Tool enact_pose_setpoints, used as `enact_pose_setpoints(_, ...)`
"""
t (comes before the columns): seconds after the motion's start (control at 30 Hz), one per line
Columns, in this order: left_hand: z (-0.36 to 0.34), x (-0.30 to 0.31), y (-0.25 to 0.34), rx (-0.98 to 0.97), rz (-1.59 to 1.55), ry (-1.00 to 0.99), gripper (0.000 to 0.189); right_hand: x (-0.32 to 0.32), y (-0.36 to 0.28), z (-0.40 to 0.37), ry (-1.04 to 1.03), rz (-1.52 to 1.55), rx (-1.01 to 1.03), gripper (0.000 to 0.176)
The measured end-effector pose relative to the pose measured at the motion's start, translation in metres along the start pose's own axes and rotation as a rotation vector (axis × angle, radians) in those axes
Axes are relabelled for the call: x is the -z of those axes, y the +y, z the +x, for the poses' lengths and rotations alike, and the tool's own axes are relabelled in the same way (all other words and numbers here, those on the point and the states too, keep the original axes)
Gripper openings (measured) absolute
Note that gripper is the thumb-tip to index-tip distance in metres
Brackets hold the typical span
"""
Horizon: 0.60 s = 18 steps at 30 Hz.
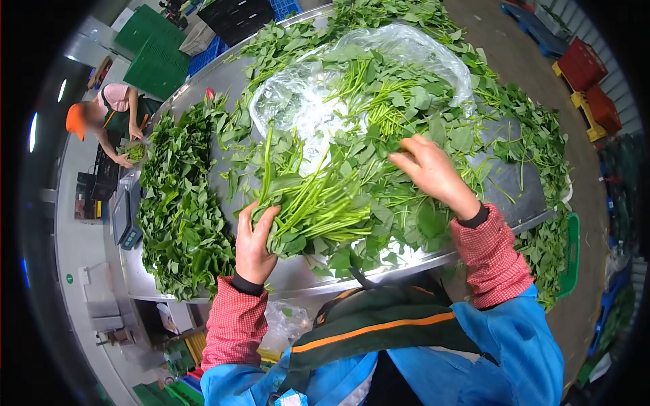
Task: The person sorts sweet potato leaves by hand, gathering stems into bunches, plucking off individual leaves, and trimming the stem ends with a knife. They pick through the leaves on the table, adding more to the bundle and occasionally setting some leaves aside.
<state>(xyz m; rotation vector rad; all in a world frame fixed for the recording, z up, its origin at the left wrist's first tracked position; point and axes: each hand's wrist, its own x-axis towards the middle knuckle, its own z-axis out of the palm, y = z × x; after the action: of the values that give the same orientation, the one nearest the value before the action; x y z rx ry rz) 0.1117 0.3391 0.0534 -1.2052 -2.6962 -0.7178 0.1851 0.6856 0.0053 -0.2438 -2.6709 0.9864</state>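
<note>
My left hand [256,245] is closed round a bunch of leafy green stems [318,210] near the table's front edge, its pale stem ends pointing right. My right hand [430,169] is to the right and farther back, its fingers bent against loose greens, with thumb and fingertips close together at a leaf. Behind both hands lies a clear plastic bag [288,95], spread open with more bunched stems [386,111] on it. Loose leaves cover much of the metal table between my hands.
A long pile of greens [183,203] lies on the left, beside a scale [127,215]. At the far left a person in an orange cap [78,120] handles greens. Green crates [159,61] stand at the back left; a green basket [572,257] is at the right.
</note>
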Motion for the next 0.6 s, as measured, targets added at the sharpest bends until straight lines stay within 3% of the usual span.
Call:
enact_pose_setpoints(0.03, 0.000, -0.002, 0.003, 0.011, -0.028, 0.002, 0.073, 0.005, -0.018, 0.007, -0.155, 0.208, -0.096, 0.032)
enact_pose_setpoints(0.07, 0.002, -0.004, 0.005, -0.012, -0.021, -0.017, 0.072, -0.003, -0.026, 0.009, -0.173, 0.331, -0.062, 0.029)
enact_pose_setpoints(0.2, 0.012, -0.009, 0.010, -0.062, -0.032, -0.055, 0.070, -0.029, -0.040, 0.009, -0.230, 0.272, 0.117, 0.021)
enact_pose_setpoints(0.23, 0.012, -0.010, 0.012, -0.052, -0.045, -0.055, 0.070, -0.031, -0.039, 0.009, -0.118, 0.312, 0.228, 0.019)
enact_pose_setpoints(0.33, 0.008, -0.012, 0.008, -0.027, -0.062, -0.116, 0.073, -0.021, -0.044, 0.005, 0.081, 0.183, 0.234, 0.023)
enact_pose_setpoints(0.37, 0.008, -0.013, 0.009, -0.019, -0.066, -0.132, 0.074, -0.014, -0.044, 0.006, 0.133, 0.231, 0.154, 0.018)
enact_pose_setpoints(0.43, 0.005, -0.015, 0.006, 0.006, -0.115, -0.130, 0.075, -0.007, -0.020, 0.015, 0.297, 0.654, -0.162, 0.015)
enact_pose_setpoints(0.47, 0.001, -0.016, 0.001, 0.051, -0.140, -0.121, 0.075, 0.013, -0.004, 0.021, 0.281, 0.575, -0.256, 0.020)
enact_pose_setpoints(0.53, -0.004, -0.018, -0.010, 0.133, -0.189, -0.099, 0.075, 0.023, 0.018, 0.016, 0.216, -0.153, -0.130, 0.027)
enact_pose_setpoints(0.6, -0.005, -0.019, -0.012, 0.178, -0.201, -0.037, 0.078, 0.016, 0.014, 0.002, 0.091, -0.282, 0.043, 0.034)
